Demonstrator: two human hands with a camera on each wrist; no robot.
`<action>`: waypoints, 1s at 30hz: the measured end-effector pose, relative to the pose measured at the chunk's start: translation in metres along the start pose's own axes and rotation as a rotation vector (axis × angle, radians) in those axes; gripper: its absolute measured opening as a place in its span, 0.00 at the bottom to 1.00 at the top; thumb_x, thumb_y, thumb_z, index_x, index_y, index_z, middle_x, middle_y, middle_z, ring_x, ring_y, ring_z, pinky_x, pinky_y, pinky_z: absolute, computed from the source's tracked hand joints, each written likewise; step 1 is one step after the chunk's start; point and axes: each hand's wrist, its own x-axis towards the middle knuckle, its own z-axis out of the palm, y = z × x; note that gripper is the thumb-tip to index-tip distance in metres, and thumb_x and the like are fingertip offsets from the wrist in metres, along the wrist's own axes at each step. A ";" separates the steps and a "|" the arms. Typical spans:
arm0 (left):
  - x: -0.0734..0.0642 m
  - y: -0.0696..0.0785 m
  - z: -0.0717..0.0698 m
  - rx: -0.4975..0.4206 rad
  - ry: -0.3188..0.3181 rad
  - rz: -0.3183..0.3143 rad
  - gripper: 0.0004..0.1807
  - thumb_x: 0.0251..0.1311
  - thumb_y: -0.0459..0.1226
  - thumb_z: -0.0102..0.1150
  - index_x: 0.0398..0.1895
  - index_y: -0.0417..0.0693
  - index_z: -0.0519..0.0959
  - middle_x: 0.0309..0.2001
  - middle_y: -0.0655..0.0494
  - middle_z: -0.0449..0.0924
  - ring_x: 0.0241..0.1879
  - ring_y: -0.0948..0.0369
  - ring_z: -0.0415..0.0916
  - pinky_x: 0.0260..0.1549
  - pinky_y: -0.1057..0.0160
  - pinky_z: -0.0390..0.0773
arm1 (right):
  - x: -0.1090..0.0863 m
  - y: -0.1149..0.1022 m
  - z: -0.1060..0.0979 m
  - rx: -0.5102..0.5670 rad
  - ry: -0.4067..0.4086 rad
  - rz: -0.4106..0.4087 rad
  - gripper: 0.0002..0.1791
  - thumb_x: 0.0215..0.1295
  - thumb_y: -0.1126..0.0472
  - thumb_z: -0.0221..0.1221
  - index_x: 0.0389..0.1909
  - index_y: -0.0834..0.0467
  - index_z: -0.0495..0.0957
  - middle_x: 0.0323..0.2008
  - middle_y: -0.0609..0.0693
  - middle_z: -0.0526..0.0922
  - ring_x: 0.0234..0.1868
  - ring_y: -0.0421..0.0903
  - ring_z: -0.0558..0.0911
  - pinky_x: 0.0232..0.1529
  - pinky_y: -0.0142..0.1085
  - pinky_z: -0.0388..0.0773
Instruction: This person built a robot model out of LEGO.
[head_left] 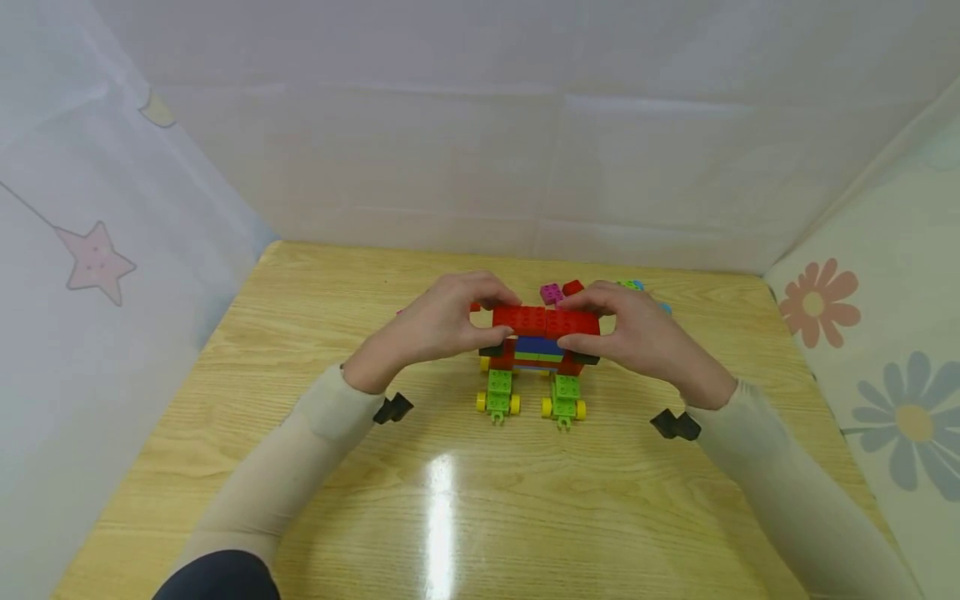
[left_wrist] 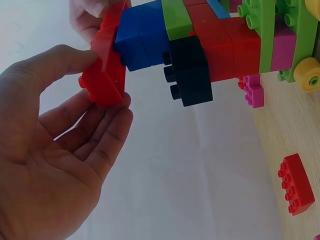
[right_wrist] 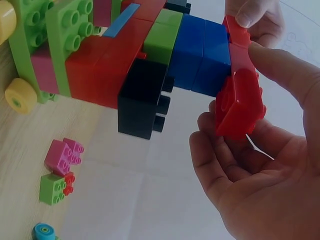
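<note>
A toy built of blocks stands on green wheeled bases (head_left: 567,387) with yellow wheels (right_wrist: 20,95). Red bricks (right_wrist: 102,70), green bricks, blue bricks (left_wrist: 142,35) and black bricks (left_wrist: 190,75) that jut sideways make up its body. Across the top lie two red bricks end to end. My left hand (head_left: 442,321) pinches the left red brick (head_left: 519,319) between thumb and curled fingers. On the other side, my right hand (head_left: 637,329) grips the right red brick (head_left: 572,322) the same way. In both wrist views the red bricks sit against the top of the blue ones.
Loose blocks lie on the wooden table (head_left: 337,467) behind the toy: a red brick (left_wrist: 296,184), pink bricks (right_wrist: 62,156), a green brick (right_wrist: 52,189) and a blue round piece (right_wrist: 44,231). A pale cloth backdrop (head_left: 450,167) rises at the table's far edge.
</note>
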 end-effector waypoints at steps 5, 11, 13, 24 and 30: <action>0.001 0.001 -0.001 -0.004 -0.013 0.003 0.19 0.71 0.39 0.76 0.61 0.47 0.89 0.57 0.54 0.91 0.53 0.57 0.88 0.59 0.51 0.88 | 0.006 -0.007 0.003 0.033 -0.016 -0.019 0.30 0.73 0.45 0.75 0.70 0.53 0.84 0.64 0.51 0.87 0.62 0.54 0.83 0.65 0.57 0.83; 0.002 0.004 -0.002 -0.003 -0.020 0.004 0.18 0.70 0.38 0.76 0.60 0.47 0.89 0.55 0.55 0.91 0.52 0.57 0.88 0.58 0.52 0.87 | 0.013 -0.013 0.010 0.065 -0.006 -0.031 0.26 0.73 0.47 0.76 0.67 0.52 0.86 0.61 0.50 0.88 0.58 0.53 0.86 0.64 0.56 0.86; 0.003 0.005 -0.003 0.002 -0.024 0.003 0.17 0.70 0.38 0.76 0.60 0.47 0.89 0.54 0.55 0.90 0.51 0.57 0.87 0.58 0.53 0.87 | 0.014 -0.013 0.013 0.065 0.000 -0.040 0.26 0.73 0.47 0.76 0.66 0.52 0.87 0.58 0.50 0.88 0.56 0.53 0.86 0.61 0.54 0.87; 0.005 0.008 -0.006 0.045 -0.043 0.011 0.17 0.70 0.40 0.76 0.60 0.47 0.90 0.54 0.55 0.90 0.48 0.57 0.84 0.56 0.48 0.85 | 0.015 -0.017 0.016 0.059 0.011 -0.032 0.22 0.74 0.48 0.75 0.64 0.51 0.87 0.56 0.49 0.89 0.53 0.52 0.87 0.57 0.50 0.86; 0.005 0.009 -0.007 0.046 -0.049 0.007 0.17 0.70 0.39 0.76 0.60 0.47 0.90 0.54 0.55 0.90 0.48 0.57 0.84 0.56 0.46 0.86 | 0.016 -0.017 0.016 0.049 0.007 -0.019 0.22 0.74 0.47 0.74 0.63 0.50 0.88 0.56 0.49 0.89 0.52 0.52 0.87 0.56 0.50 0.86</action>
